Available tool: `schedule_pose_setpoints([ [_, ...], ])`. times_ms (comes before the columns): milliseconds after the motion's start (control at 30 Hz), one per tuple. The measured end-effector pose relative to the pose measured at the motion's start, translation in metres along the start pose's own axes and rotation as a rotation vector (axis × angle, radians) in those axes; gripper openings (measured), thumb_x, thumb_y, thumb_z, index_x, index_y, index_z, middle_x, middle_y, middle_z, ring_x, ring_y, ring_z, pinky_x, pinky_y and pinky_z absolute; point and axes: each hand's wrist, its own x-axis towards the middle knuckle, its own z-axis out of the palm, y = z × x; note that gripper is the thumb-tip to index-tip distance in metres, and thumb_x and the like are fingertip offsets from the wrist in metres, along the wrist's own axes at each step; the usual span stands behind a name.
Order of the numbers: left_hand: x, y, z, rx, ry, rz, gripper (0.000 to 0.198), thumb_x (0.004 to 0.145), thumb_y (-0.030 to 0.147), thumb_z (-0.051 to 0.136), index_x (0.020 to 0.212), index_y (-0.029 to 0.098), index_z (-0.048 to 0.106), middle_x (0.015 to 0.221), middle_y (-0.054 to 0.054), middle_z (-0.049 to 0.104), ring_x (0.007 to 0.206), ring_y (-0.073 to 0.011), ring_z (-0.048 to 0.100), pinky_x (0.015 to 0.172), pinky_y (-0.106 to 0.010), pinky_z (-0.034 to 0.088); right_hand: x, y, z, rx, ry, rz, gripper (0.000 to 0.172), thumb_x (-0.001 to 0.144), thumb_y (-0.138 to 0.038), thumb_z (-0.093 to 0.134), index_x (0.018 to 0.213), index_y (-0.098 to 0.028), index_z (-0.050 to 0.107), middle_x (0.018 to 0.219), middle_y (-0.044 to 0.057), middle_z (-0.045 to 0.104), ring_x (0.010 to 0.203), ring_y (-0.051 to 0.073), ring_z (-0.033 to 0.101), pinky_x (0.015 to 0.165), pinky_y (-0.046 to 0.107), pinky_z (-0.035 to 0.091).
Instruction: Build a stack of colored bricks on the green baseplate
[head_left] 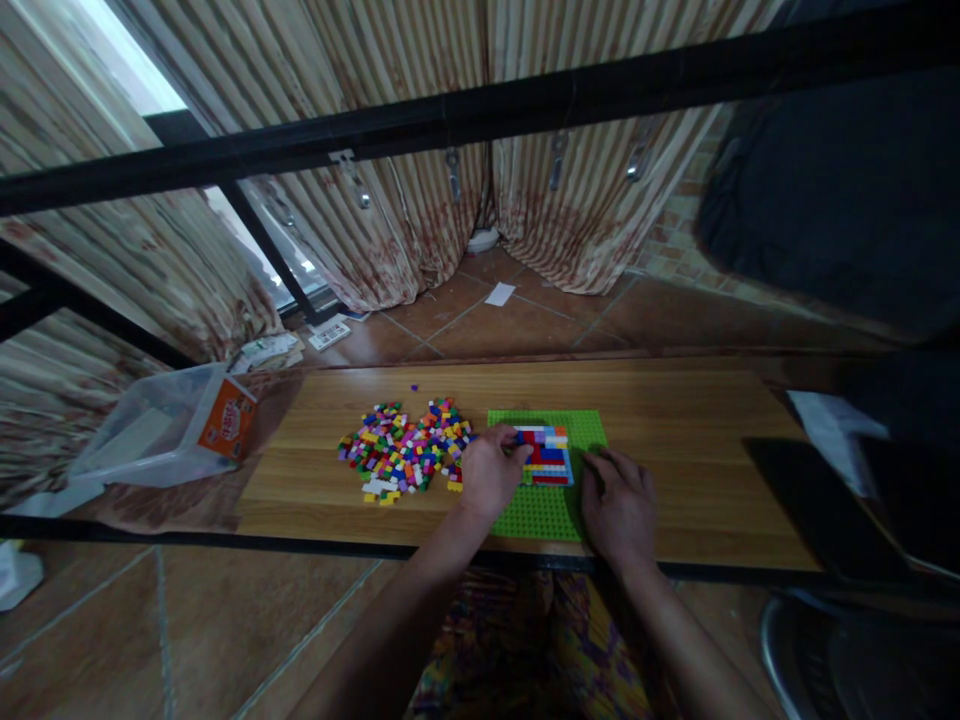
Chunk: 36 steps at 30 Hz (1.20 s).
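My left hand (489,472) is over the left part of a brick build, thumb and forefinger closed in a pinch. A small building brick (520,437), which looks blue, shows at those fingertips, partly hidden by them. The build (551,455) is a flat rectangle of red, blue, white and orange bricks, set on a green studded baseplate (536,515). At the baseplate's right edge rests my right hand (621,503), fingers apart and slightly bent, with no brick visible in it. Left of my left hand lies a loose pile of many-coloured bricks (409,450).
The long wooden table (697,450) carries all this; one purple brick (414,387) lies apart near its far edge. A clear plastic box (150,425) with an orange label stands at the left. A black rail (465,115) crosses in front of the curtains. Dark flat objects (817,505) lie at the right end.
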Motion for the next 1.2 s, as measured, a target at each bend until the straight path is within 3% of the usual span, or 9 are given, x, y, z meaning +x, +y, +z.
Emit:
schedule_pose_setpoints([
  [267, 0.012, -0.015, -0.007, -0.21, -0.061, -0.062, 0.016, 0.08, 0.015, 0.057, 0.086, 0.018, 0.071, 0.083, -0.002, 0.072, 0.076, -0.0128, 0.064, 0.074, -0.025, 0.049, 0.0, 0.0, -0.001, -0.004, 0.001, 0.001, 0.027, 0.09, -0.026, 0.048, 0.104, -0.017, 0.07, 0.112, 0.013, 0.064, 0.105, 0.026, 0.053, 0.092, 0.044, 0.044],
  [567, 0.019, -0.008, 0.0, -0.28, -0.027, -0.109, 0.009, 0.075, 0.018, 0.062, 0.076, 0.017, 0.07, 0.075, -0.001, 0.07, 0.071, -0.0115, 0.062, 0.069, -0.024, 0.047, 0.0, 0.001, 0.0, 0.004, -0.015, 0.003, 0.029, 0.09, -0.026, 0.047, 0.105, -0.016, 0.069, 0.112, 0.014, 0.064, 0.107, 0.026, 0.054, 0.093, 0.044, 0.043],
  [900, 0.02, -0.013, 0.009, -0.423, -0.029, -0.239, 0.012, 0.071, 0.021, 0.066, 0.081, 0.015, 0.07, 0.069, 0.0, 0.067, 0.063, -0.0104, 0.06, 0.059, -0.022, 0.046, -0.001, 0.0, -0.001, 0.012, -0.022, 0.016, 0.029, 0.089, -0.024, 0.047, 0.105, -0.016, 0.069, 0.114, 0.014, 0.063, 0.108, 0.026, 0.053, 0.093, 0.044, 0.042],
  [1200, 0.022, -0.01, 0.016, -0.407, 0.011, -0.272, 0.01, 0.071, 0.018, 0.065, 0.079, 0.015, 0.069, 0.067, 0.0, 0.067, 0.063, -0.0106, 0.061, 0.058, -0.021, 0.047, 0.0, 0.003, 0.001, -0.018, -0.023, -0.009, 0.03, 0.09, -0.027, 0.045, 0.104, -0.016, 0.069, 0.113, 0.014, 0.063, 0.106, 0.027, 0.053, 0.09, 0.045, 0.042],
])
